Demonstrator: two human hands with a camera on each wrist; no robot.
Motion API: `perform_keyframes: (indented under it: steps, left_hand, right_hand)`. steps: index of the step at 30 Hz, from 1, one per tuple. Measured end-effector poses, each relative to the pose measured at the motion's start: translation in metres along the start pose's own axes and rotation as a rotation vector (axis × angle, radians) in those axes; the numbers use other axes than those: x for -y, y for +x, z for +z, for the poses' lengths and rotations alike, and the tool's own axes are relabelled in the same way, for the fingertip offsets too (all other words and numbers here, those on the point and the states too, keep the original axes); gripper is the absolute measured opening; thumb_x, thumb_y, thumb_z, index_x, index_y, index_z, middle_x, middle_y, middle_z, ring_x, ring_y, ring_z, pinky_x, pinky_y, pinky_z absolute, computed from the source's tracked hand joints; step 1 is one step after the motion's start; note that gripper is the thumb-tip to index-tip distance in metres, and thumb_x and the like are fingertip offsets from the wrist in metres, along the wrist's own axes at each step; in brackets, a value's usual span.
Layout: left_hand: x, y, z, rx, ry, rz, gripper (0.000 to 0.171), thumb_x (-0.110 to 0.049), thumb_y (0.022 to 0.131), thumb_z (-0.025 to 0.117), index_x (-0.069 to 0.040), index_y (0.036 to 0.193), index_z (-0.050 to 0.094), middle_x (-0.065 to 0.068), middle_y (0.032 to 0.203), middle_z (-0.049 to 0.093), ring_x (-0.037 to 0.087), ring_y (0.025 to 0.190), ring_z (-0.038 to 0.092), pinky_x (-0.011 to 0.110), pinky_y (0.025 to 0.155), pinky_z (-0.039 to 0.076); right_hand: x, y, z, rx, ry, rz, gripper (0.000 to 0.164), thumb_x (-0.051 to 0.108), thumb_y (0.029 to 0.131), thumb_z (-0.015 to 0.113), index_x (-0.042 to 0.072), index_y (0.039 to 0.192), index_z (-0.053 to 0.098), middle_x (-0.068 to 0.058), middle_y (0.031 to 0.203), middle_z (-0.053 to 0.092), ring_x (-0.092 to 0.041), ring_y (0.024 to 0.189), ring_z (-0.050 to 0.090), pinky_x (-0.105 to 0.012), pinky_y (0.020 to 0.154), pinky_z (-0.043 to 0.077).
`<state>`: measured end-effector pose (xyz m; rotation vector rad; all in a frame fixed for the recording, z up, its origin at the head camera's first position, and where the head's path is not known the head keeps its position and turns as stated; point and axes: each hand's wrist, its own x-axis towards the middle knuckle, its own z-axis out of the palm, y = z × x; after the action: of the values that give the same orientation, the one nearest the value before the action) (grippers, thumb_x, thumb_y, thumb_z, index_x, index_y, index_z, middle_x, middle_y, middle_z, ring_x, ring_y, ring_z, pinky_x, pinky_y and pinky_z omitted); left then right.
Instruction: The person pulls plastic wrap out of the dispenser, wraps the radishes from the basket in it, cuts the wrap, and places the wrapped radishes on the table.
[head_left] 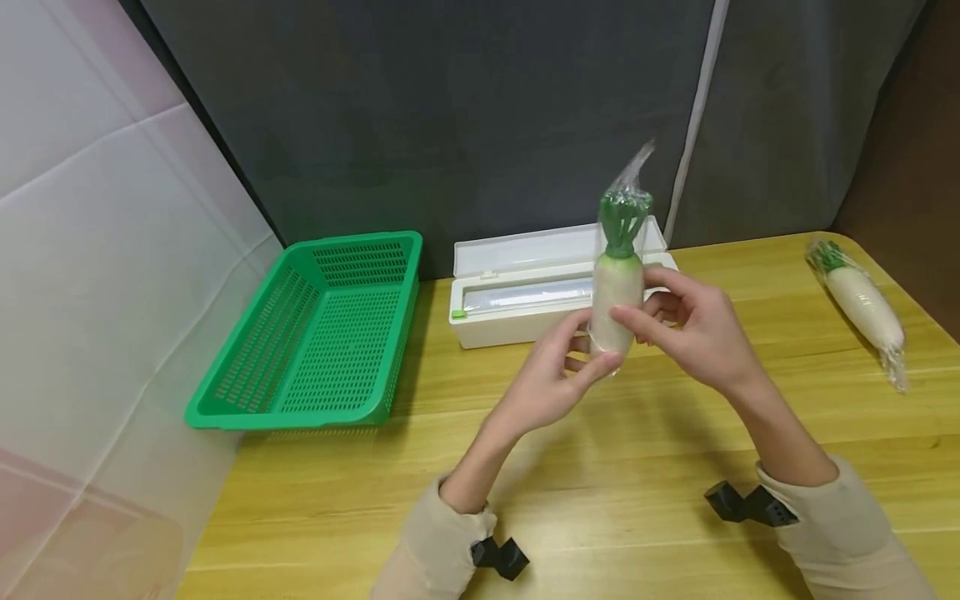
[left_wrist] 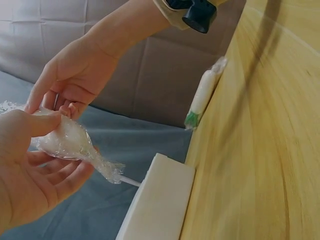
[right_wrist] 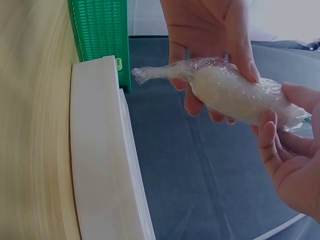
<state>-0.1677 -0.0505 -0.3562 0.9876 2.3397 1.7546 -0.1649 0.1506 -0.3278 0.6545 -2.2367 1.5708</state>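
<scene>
A white radish with a green top (head_left: 618, 287), wrapped in clear plastic film, is held up above the table, leaf end raised. My left hand (head_left: 551, 375) grips its lower end, thumb in front and fingers behind. The right hand (head_left: 693, 329) pinches its side between thumb and fingers. In the right wrist view the radish (right_wrist: 230, 92) lies between both hands, its film twisted into a tail at one end. Behind it stands a white cling film box (head_left: 495, 329), lid up, with a roll of film (head_left: 525, 296) inside.
At the left stands a green plastic basket (head_left: 382, 408) with nothing in it. A second wrapped radish (head_left: 862, 304) lies on the wooden table (head_left: 600, 517) at the far right. A dark grey cloth wall (head_left: 450, 125) rises behind, a pale panel (head_left: 90, 250) at the left.
</scene>
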Motion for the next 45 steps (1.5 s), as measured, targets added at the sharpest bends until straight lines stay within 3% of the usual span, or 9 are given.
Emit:
perform_keyframes:
  steps: [9,20,27,35,40,45]
  left_hand:
    - [0.003,0.001,-0.002,0.068,0.047,-0.015,0.045,-0.017,0.101,0.063,-0.004,0.143,0.050,0.012,0.121,0.061,0.016,0.102,0.065,0.026,0.084,0.056]
    - [0.013,-0.001,-0.008,0.080,0.078,-0.023,0.033,-0.011,0.101,0.063,-0.004,0.133,0.058,0.008,0.114,0.064,0.014,0.103,0.064,0.026,0.085,0.055]
    - [0.024,-0.007,-0.018,0.016,0.091,-0.023,0.031,-0.013,0.103,0.060,-0.004,0.132,0.060,0.009,0.113,0.066,0.015,0.103,0.063,0.035,0.088,0.054]
    - [0.037,-0.014,-0.032,-0.084,0.128,-0.011,0.028,-0.012,0.102,0.061,-0.003,0.129,0.061,0.011,0.113,0.066,0.019,0.104,0.062,0.034,0.086,0.053]
    - [0.041,-0.018,-0.040,-0.116,0.153,-0.018,0.027,-0.011,0.102,0.060,-0.003,0.128,0.061,0.009,0.112,0.065,0.021,0.105,0.061,0.044,0.087,0.052]
    - [0.046,-0.020,-0.047,-0.142,0.172,-0.023,0.027,-0.009,0.102,0.060,-0.001,0.127,0.061,0.016,0.115,0.064,0.024,0.107,0.061,0.048,0.088,0.051]
  right_hand:
    - [-0.007,0.002,-0.008,-0.049,0.006,-0.030,0.033,-0.006,0.087,0.074,-0.007,0.118,0.065,-0.004,0.079,0.066,-0.013,0.061,0.063,-0.021,0.058,0.055]
    - [-0.015,0.003,-0.027,-0.147,0.017,0.001,0.032,-0.008,0.088,0.072,-0.006,0.119,0.064,-0.002,0.093,0.065,-0.010,0.064,0.062,-0.019,0.057,0.053]
    - [-0.029,0.003,-0.037,-0.181,-0.029,0.035,0.030,-0.004,0.088,0.074,-0.004,0.117,0.066,0.002,0.094,0.066,-0.007,0.064,0.061,-0.016,0.057,0.051]
    - [-0.048,0.008,-0.052,-0.191,-0.113,0.095,0.033,0.007,0.089,0.077,-0.002,0.119,0.066,0.010,0.095,0.064,-0.005,0.064,0.058,-0.014,0.057,0.046]
    - [-0.057,0.012,-0.062,-0.208,-0.196,0.153,0.036,0.015,0.089,0.078,-0.001,0.119,0.065,0.012,0.083,0.061,-0.005,0.060,0.053,-0.016,0.052,0.040]
    - [-0.066,0.015,-0.073,-0.198,-0.276,0.217,0.040,0.026,0.091,0.076,0.001,0.120,0.065,0.013,0.072,0.057,-0.005,0.057,0.050,-0.021,0.048,0.035]
